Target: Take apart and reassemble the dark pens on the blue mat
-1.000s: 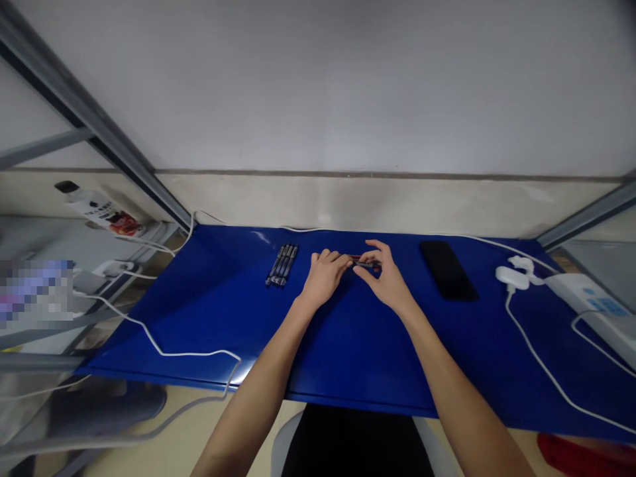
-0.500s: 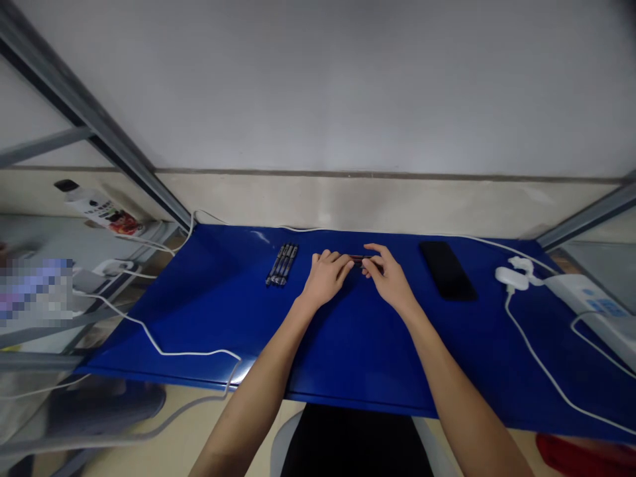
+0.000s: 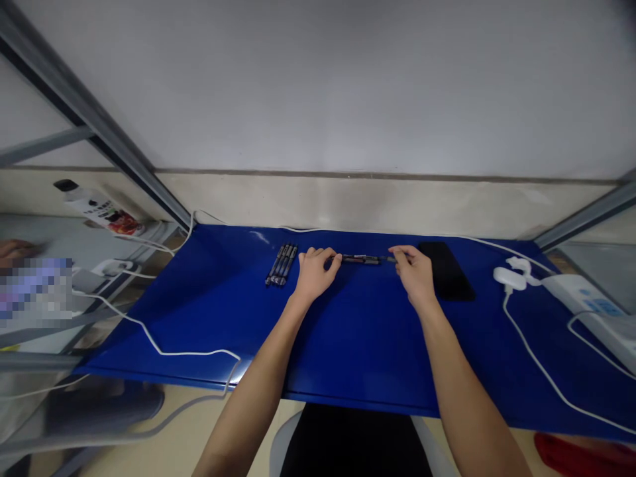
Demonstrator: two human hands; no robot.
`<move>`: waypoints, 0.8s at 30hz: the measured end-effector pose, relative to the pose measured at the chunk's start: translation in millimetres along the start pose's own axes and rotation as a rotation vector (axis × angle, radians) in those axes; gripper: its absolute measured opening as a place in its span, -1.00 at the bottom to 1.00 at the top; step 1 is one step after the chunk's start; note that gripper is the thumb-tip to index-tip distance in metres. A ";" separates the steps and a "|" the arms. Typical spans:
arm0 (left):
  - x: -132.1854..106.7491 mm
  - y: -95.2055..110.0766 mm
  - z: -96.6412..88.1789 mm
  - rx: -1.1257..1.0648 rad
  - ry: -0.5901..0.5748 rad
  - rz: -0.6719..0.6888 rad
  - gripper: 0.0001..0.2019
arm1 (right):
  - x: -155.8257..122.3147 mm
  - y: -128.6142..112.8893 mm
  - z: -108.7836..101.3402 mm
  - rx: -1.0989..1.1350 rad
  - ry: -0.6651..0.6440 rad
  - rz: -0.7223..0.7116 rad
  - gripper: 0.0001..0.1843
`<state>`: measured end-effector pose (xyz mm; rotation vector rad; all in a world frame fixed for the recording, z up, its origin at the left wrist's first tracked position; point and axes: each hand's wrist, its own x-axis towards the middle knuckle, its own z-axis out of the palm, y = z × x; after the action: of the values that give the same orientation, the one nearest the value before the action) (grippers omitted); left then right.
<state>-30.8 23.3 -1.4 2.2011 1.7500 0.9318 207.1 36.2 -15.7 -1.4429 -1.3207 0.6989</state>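
Blue desk [image 3: 365, 344] against a pale wall [image 3: 322, 99]; near its back edge, between the hands, dark pens [image 3: 361, 259] lie crosswise, too small to count. Their left end is pinched between thumb and fingers of the left hand [image 3: 315, 273]. Just beside their right end, the right hand [image 3: 416, 275] pinches a slim dark piece [image 3: 389, 259], partly hidden. Left of the hands, more pens [image 3: 281, 265] lie side by side; at right, a phone [image 3: 447, 270], then a charger [image 3: 511, 278].

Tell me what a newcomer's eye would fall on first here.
Probably the glossy blue tabletop, spanning the middle of the view. Toward its far edge, the left hand holds a slim dark pen, the right hand a small piece. A row of pens lies left, a black phone right.
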 end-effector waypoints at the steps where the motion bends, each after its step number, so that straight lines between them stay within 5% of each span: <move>1: 0.1 -0.7 0.1 -0.003 0.012 -0.005 -0.68 | 2.1 2.7 -3.4 -0.063 0.054 -0.009 -0.58; 9: -1.4 -0.4 3.2 -0.011 0.044 -0.010 -0.66 | -0.5 7.4 -8.9 -0.522 0.108 0.035 -0.90; 15: -1.2 0.8 4.0 -0.019 0.061 -0.030 -0.64 | -2.3 -1.8 -4.2 -0.522 0.076 -0.073 -0.67; 20: -2.0 4.1 2.0 -0.030 0.061 -0.009 -0.61 | -11.0 -22.7 6.9 -0.113 -0.253 0.046 -0.36; 24: -3.4 6.8 1.5 -0.035 0.058 0.017 -0.59 | -19.1 -31.0 18.3 -0.044 -0.407 0.023 -0.45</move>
<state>-24.8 18.5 -0.3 2.1920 1.7285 1.0317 175.0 19.8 3.2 -1.3982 -1.6382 1.0223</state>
